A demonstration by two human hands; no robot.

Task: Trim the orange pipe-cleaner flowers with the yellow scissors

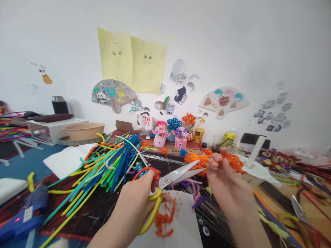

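Left hand (136, 199) gripped scissors (167, 180), right hand (224, 182) pinched orange fuzz (234, 162); small snips inside the edges of the paper (184, 220) seemed best.

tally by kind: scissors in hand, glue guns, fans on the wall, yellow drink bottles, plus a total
Scissors in left hand: 1
Glue gun: 1
Wall fans: 2
Yellow drink bottles: 2
Total: 6

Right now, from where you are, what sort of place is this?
Probably a craft workspace: there is a blue glue gun, a bundle of colorful fuzzy stems that look like pipe cleaners, and several small potted artificial flowers.
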